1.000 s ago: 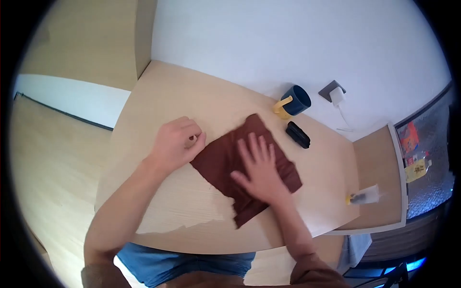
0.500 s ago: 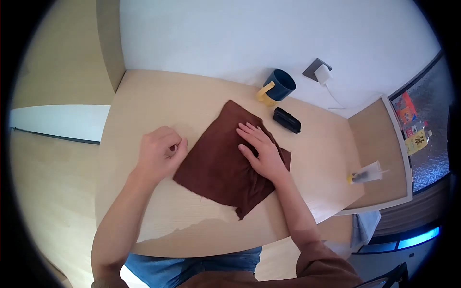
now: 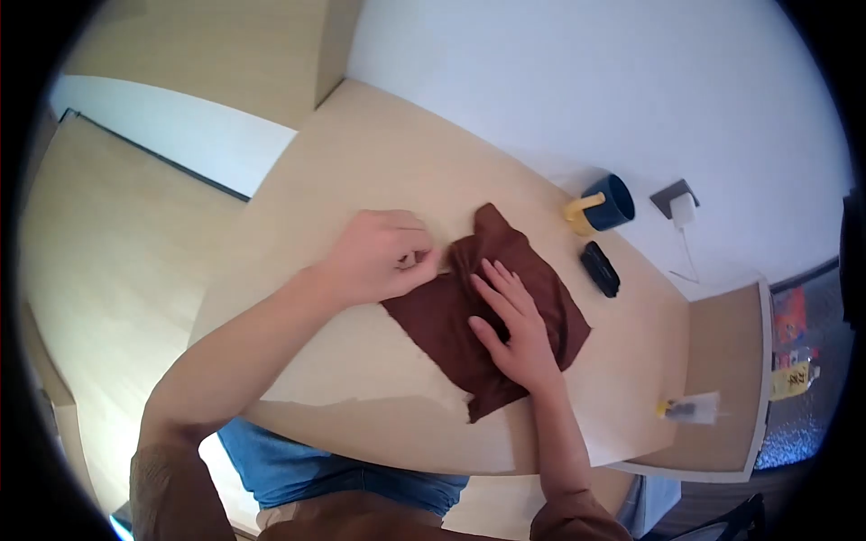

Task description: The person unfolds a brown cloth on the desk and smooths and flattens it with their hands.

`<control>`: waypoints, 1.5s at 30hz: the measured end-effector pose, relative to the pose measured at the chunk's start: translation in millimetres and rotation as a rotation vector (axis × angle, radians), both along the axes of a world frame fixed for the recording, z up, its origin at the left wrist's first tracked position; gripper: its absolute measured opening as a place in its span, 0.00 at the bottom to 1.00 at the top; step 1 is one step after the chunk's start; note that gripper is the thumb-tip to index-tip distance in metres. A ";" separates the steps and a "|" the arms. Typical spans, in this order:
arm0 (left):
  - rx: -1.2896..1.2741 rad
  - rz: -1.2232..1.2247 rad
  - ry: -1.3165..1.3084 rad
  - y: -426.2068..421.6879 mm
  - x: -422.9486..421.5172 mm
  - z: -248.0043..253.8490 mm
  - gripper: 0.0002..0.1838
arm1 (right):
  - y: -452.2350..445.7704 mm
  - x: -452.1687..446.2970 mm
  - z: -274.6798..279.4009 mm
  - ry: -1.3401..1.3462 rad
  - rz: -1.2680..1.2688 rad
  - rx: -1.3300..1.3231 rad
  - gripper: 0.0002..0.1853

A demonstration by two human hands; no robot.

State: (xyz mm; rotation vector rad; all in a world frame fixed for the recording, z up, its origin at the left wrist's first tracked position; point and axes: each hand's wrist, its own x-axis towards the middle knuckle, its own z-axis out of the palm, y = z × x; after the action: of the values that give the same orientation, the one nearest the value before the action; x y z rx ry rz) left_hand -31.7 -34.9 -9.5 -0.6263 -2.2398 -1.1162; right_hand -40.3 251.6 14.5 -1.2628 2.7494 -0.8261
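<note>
A dark brown cloth [image 3: 433, 320] with a frayed edge lies rumpled on the light wood desk [image 3: 298, 352]. My right hand [image 3: 516, 329] rests on its middle, palm down, fingers stretched out and thumb apart. At the cloth's upper left edge, my left hand [image 3: 383, 257] is curled into a loose fist, thumb side toward the cloth. Whatever its fingers may hold is hidden, and I cannot tell if it touches the cloth. Folds run across the cloth beside my right hand, and one corner points away from me.
Beyond the cloth stand a dark blue mug [image 3: 616, 200] with a yellow handle and a black oblong case [image 3: 600, 269]. To the right, a small clear container [image 3: 693, 408] is near the desk's side panel [image 3: 722, 379]. A white charger [image 3: 683, 209] sits in the wall socket.
The view has turned and shifted. My left hand has moved right, up to the cloth's edge. The cloth's far left part is now bunched toward my right hand, which still lies on it.
</note>
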 end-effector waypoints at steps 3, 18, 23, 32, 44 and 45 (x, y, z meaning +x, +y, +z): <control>0.049 -0.001 -0.015 2.1 -2.2 -1.3 0.12 | 0.0 -3.0 -3.7 0.004 0.010 -0.017 0.29; 0.075 0.016 0.028 2.1 -2.2 -1.4 0.13 | -1.0 10.1 4.2 0.182 -0.215 -0.067 0.13; 0.079 -0.004 0.002 3.0 -3.3 -3.6 0.14 | 13.9 22.1 4.1 0.073 -0.285 -0.029 0.11; 0.097 -0.025 -0.045 1.0 -3.9 -2.7 0.13 | 2.0 18.2 1.3 -0.006 -0.151 0.113 0.32; 0.141 -0.009 -0.094 0.5 -6.7 -6.7 0.13 | -34.1 45.1 13.3 -0.067 0.358 0.174 0.33; 0.143 0.000 -0.091 -0.1 -5.5 -6.7 0.12 | -27.4 37.0 10.0 -0.097 0.297 0.171 0.33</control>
State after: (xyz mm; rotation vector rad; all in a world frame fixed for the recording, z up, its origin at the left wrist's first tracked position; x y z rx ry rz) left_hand -37.2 -35.0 -16.2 -0.5264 -2.2103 -1.3156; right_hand -3.3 224.2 24.6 -1.4998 2.4154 -0.5967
